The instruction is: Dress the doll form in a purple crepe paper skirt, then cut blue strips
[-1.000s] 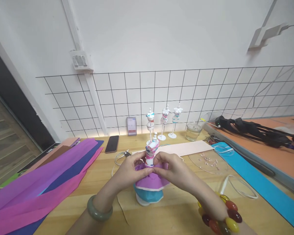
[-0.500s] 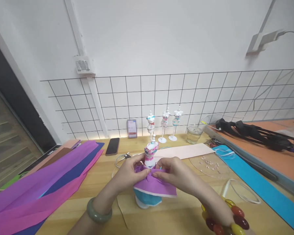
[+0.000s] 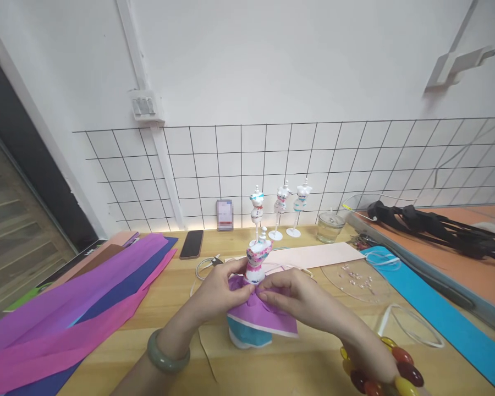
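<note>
A small white dress form (image 3: 256, 267) with pink and blue patches stands upright between my hands. Purple crepe paper (image 3: 262, 319) with a white lower edge wraps around its waist like a skirt, over a layer of blue paper (image 3: 249, 333). My left hand (image 3: 226, 286) is closed at the waist, thumb pressing the gathered purple paper and fingers behind the form. On the other side my right hand (image 3: 286, 291) pinches the paper's upper edge between thumb and fingers. Parts of the gathers are hidden under my fingertips.
Three more dress forms (image 3: 281, 204) stand by the wall grid, near a glass (image 3: 330, 226). Crepe paper sheets (image 3: 86, 297) lie left, beside a phone (image 3: 192, 244). A pale strip (image 3: 317, 256), a clear dish of beads (image 3: 357, 280) and a blue strip (image 3: 433, 313) lie right.
The view has shifted slightly, so the scene sits a little further right. My right fingers have drawn slightly closer to the form's waist; both hands keep hold of the purple paper.
</note>
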Motion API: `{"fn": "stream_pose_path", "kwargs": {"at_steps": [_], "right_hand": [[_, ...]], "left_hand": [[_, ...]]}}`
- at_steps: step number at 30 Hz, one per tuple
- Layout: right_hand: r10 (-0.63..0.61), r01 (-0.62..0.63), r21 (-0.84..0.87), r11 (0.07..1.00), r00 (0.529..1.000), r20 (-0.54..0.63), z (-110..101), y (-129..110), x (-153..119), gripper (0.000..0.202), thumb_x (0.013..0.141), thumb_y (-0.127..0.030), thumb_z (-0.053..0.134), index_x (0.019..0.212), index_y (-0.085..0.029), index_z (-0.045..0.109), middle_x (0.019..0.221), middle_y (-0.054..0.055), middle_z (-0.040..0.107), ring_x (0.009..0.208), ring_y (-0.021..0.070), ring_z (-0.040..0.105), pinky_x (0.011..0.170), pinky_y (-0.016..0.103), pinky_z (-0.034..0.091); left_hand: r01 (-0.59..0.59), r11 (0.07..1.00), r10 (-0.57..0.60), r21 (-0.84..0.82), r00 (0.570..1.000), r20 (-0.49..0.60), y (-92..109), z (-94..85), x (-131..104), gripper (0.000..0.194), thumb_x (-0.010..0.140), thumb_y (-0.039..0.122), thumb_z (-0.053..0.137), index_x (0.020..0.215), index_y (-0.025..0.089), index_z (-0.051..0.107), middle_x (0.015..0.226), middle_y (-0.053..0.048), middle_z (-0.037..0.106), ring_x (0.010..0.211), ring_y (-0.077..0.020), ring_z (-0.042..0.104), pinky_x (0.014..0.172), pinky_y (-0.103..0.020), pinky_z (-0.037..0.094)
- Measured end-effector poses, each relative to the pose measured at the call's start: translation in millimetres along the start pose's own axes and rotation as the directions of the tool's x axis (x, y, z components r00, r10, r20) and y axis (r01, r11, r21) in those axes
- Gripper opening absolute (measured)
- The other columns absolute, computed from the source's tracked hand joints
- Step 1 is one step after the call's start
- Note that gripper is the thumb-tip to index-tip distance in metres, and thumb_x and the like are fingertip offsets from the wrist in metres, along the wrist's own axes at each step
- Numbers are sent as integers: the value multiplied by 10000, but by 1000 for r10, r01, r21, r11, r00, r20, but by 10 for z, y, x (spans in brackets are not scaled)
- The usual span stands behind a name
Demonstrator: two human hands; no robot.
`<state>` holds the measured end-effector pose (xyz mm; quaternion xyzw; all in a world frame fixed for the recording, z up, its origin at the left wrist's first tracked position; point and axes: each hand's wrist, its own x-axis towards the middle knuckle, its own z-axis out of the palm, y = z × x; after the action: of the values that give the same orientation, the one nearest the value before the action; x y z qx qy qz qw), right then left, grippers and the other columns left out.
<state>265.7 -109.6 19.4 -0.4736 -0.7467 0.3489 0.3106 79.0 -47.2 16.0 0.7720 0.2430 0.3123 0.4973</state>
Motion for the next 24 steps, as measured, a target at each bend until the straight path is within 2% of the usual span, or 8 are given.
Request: {"fn": "stream_pose_path", "kwargs": {"at_steps": [3, 9, 24], "right_hand": [[25, -25, 16, 1000, 1000, -3, 4, 9, 6, 211, 864, -309, 515, 839, -188, 686, 692, -7, 608, 595, 104, 475, 531, 210, 366], [52, -53, -9, 999, 994, -91, 6, 26, 29, 155, 825, -301, 574, 826, -193, 685, 743, 6, 653, 650, 123, 545, 562, 215, 394], [33, -41, -45, 998, 987, -156, 56, 86, 68, 121, 801, -273, 591, 751, -187, 659, 668, -3, 635, 592, 112, 518, 522, 211, 372]], "left_hand": [[2, 1000, -2, 25, 1000, 10, 32, -4, 3, 455, 756, 136, 569, 1210, 173, 567, 1149, -76, 619, 972, -200, 574, 880, -316, 450], [5, 997, -6, 78, 1000, 20, 85, -5, -8, 449, 762, 148, 560, 1210, 166, 566, 1119, -74, 628, 964, -206, 576, 841, -301, 456], [5, 996, -8, 85, 999, 42, 78, -16, -8, 535, 737, 84, 549, 1260, 198, 524, 1171, -58, 605, 1039, -202, 557, 904, -301, 435]]}}
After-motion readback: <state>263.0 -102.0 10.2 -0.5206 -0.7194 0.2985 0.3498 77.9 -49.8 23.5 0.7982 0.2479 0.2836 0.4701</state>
